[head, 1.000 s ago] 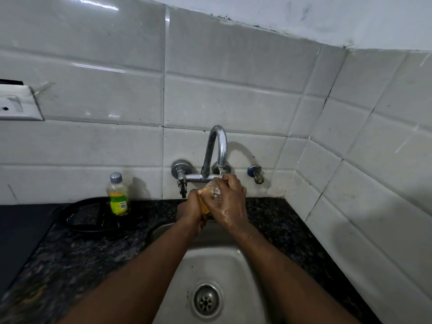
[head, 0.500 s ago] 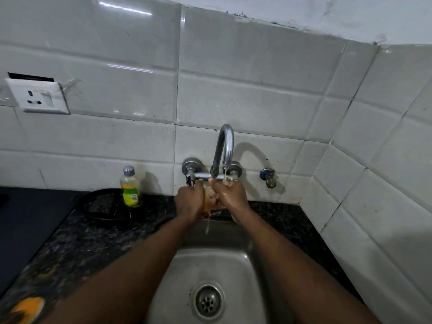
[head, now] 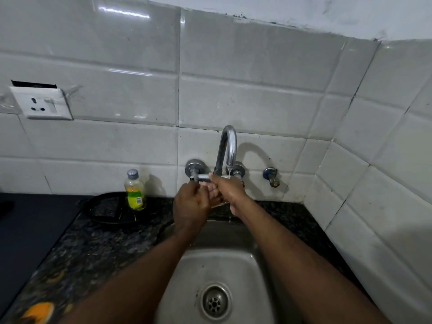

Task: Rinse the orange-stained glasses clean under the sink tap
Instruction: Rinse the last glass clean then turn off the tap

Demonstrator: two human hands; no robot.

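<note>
Two hands meet at the far end of the sink (head: 222,265), right under the tap (head: 228,146), where a thin stream of water runs. The left hand (head: 190,204) and right hand (head: 230,190) both have fingers curled around the glass (head: 217,203), which is pressed between them and almost hidden; only a clear sliver shows. On the dark desk (head: 105,242) to the left stands a small yellow-green bottle (head: 135,192). Higher on the tiled wall sits a white socket (head: 41,104).

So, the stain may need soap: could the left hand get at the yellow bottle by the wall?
Probably yes: the bottle stands upright just left of the left hand, with nothing between them.
</note>
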